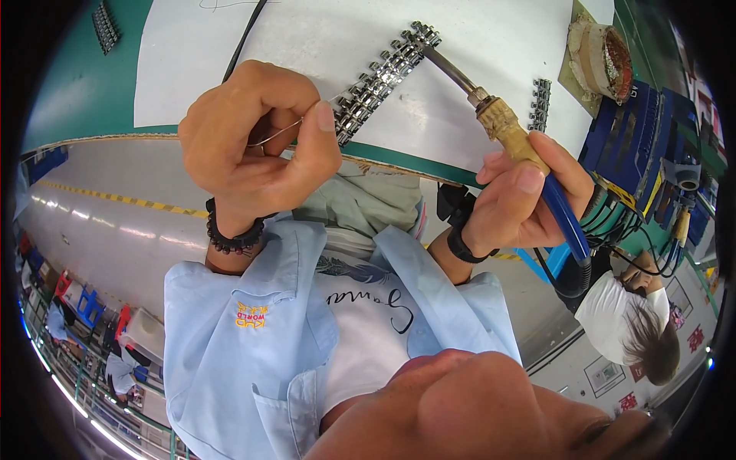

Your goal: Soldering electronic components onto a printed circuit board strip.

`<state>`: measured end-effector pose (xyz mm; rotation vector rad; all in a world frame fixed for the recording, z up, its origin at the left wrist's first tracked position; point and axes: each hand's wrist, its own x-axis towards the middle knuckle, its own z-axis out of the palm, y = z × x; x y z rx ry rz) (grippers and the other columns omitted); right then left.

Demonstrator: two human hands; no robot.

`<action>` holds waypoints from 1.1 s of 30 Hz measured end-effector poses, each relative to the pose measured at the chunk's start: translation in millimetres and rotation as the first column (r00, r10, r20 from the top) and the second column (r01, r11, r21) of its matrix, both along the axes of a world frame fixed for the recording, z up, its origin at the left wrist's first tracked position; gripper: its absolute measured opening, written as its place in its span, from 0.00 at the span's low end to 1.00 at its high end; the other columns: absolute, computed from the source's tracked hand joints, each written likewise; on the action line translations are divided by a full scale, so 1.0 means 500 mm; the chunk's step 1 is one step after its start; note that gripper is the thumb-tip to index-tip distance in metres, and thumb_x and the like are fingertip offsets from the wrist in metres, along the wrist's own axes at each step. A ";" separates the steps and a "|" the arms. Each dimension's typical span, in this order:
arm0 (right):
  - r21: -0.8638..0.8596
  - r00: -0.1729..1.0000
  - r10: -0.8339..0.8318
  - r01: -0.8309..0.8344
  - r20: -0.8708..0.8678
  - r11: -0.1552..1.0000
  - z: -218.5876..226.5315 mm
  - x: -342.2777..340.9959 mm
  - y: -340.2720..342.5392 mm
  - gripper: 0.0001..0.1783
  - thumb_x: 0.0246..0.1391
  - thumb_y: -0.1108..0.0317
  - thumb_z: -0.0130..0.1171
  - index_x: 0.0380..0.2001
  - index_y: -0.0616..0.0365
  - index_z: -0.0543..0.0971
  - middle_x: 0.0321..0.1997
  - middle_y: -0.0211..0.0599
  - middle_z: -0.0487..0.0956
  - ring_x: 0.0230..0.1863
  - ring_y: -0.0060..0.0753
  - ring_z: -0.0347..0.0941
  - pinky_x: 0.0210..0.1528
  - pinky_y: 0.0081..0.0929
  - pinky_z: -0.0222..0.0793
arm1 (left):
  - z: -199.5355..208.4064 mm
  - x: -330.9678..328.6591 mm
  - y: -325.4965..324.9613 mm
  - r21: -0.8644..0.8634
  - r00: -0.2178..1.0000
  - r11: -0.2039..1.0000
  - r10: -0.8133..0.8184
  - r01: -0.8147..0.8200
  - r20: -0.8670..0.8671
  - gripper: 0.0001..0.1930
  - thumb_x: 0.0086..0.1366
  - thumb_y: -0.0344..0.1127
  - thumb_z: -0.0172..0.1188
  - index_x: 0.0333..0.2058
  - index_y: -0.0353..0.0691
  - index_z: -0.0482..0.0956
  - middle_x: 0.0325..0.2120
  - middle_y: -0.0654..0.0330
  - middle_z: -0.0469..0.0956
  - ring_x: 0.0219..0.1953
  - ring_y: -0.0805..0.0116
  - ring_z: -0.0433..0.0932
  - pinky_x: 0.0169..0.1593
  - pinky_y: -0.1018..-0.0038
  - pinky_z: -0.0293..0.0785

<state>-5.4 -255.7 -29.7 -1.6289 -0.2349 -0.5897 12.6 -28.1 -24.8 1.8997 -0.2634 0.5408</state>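
Observation:
A thin silvery solder wire is pinched in my left hand, whose fingers are curled round it. My right hand grips a soldering iron with a tan wrapped collar and a blue handle. Its metal tip reaches the far end of a slanting double row of small shiny metal parts; whether it touches them I cannot tell. That row lies on a white sheet, and its near end is beside my left thumb. Where the wire's free end stops is hard to make out.
Shorter rows of similar parts lie at the right and on the green tabletop at the far left. A crusted round pot stands at the right, near a blue unit with black cables. A person in white is beyond.

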 end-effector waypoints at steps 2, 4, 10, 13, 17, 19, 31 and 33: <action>0.016 1.000 -0.012 0.012 -0.004 1.000 -0.001 -0.001 0.003 0.18 0.56 0.75 0.62 0.47 0.73 0.72 0.27 0.50 0.80 0.22 0.26 0.76 0.28 0.18 0.71 | 0.000 0.000 -0.001 -0.009 1.000 1.000 0.005 -0.005 0.005 0.08 0.40 0.18 0.63 0.21 0.36 0.76 0.14 0.66 0.69 0.11 0.82 0.56 0.18 0.81 0.49; 0.046 0.999 -0.033 0.034 -0.011 0.998 -0.001 -0.003 0.007 0.18 0.56 0.75 0.62 0.46 0.73 0.72 0.27 0.50 0.80 0.22 0.26 0.76 0.28 0.17 0.70 | 0.000 0.001 0.000 0.007 1.000 1.000 0.000 0.000 0.014 0.08 0.41 0.18 0.63 0.21 0.36 0.76 0.14 0.66 0.71 0.11 0.82 0.57 0.18 0.81 0.49; -0.085 0.996 -0.090 0.089 -0.004 0.992 0.001 0.002 0.010 0.20 0.61 0.64 0.61 0.44 0.74 0.73 0.26 0.52 0.78 0.15 0.26 0.72 0.15 0.18 0.69 | 0.002 0.002 0.001 0.011 1.000 1.000 -0.014 0.014 0.011 0.08 0.41 0.18 0.64 0.21 0.36 0.76 0.16 0.65 0.72 0.11 0.82 0.58 0.18 0.81 0.50; -0.071 0.997 -0.083 0.083 0.002 0.994 0.002 0.004 0.012 0.20 0.61 0.64 0.61 0.44 0.74 0.73 0.26 0.53 0.78 0.15 0.26 0.73 0.15 0.18 0.69 | 0.003 0.002 0.001 0.016 1.000 1.000 -0.013 0.013 0.006 0.08 0.42 0.18 0.64 0.21 0.36 0.76 0.16 0.65 0.72 0.11 0.82 0.58 0.18 0.81 0.50; -0.066 0.997 -0.078 0.079 0.006 0.995 0.003 0.007 0.014 0.19 0.61 0.64 0.60 0.43 0.74 0.73 0.27 0.53 0.79 0.15 0.26 0.73 0.15 0.17 0.69 | 0.004 0.002 0.000 0.015 1.000 1.000 -0.011 0.011 -0.002 0.08 0.42 0.18 0.64 0.21 0.36 0.75 0.16 0.66 0.72 0.11 0.82 0.58 0.18 0.81 0.49; -0.070 0.996 -0.091 0.091 -0.001 0.993 0.003 0.006 0.016 0.18 0.61 0.65 0.60 0.43 0.74 0.73 0.27 0.53 0.79 0.16 0.26 0.73 0.15 0.17 0.69 | 0.004 0.002 0.000 0.025 1.000 1.000 -0.010 0.010 -0.007 0.08 0.42 0.18 0.64 0.21 0.36 0.75 0.16 0.66 0.72 0.11 0.82 0.58 0.17 0.81 0.49; -0.016 0.994 -0.104 0.105 0.027 0.994 0.003 -0.003 0.004 0.19 0.61 0.66 0.61 0.46 0.71 0.70 0.25 0.49 0.80 0.16 0.24 0.74 0.20 0.15 0.69 | -0.004 0.002 0.001 -0.066 0.999 0.998 0.002 0.001 0.042 0.07 0.47 0.19 0.64 0.24 0.35 0.76 0.16 0.67 0.73 0.12 0.85 0.56 0.18 0.83 0.49; -0.035 0.987 -0.153 0.154 0.047 0.987 0.000 -0.008 0.004 0.21 0.62 0.62 0.61 0.46 0.70 0.70 0.21 0.47 0.78 0.15 0.24 0.73 0.18 0.15 0.68 | -0.004 0.001 0.002 -0.060 0.999 0.998 -0.006 0.008 0.031 0.07 0.47 0.19 0.64 0.24 0.35 0.76 0.17 0.67 0.73 0.12 0.85 0.56 0.18 0.83 0.49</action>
